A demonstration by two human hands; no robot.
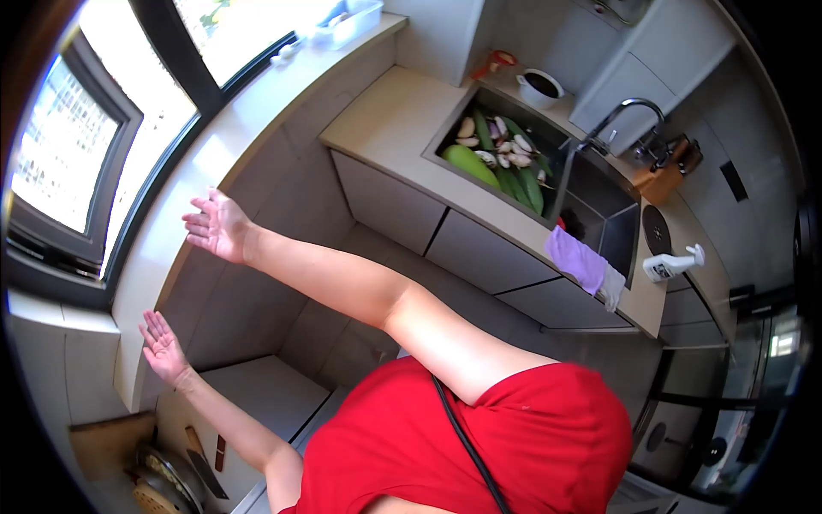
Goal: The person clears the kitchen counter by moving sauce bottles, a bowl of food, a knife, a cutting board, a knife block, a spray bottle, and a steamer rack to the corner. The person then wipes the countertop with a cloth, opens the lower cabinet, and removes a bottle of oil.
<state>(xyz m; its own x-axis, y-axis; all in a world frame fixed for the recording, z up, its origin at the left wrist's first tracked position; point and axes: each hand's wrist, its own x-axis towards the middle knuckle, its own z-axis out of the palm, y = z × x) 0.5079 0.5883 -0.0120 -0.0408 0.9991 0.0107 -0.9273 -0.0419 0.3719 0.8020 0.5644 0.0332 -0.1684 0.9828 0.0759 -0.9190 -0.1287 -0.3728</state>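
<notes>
Both arms reach out toward the window ledge, palms turned up. My right hand is open and empty, its fingers spread beside the edge of the pale window ledge. Lower down, my left hand is also open with nothing in it, near the ledge's lower end. Neither hand clearly touches anything. Below my left hand, a knife lies on the counter next to pans.
Vegetables fill one basin of the sink. Purple and grey cloths hang over its front edge. A white spray bottle, knife block and white pot stand nearby. A plastic box sits on the ledge.
</notes>
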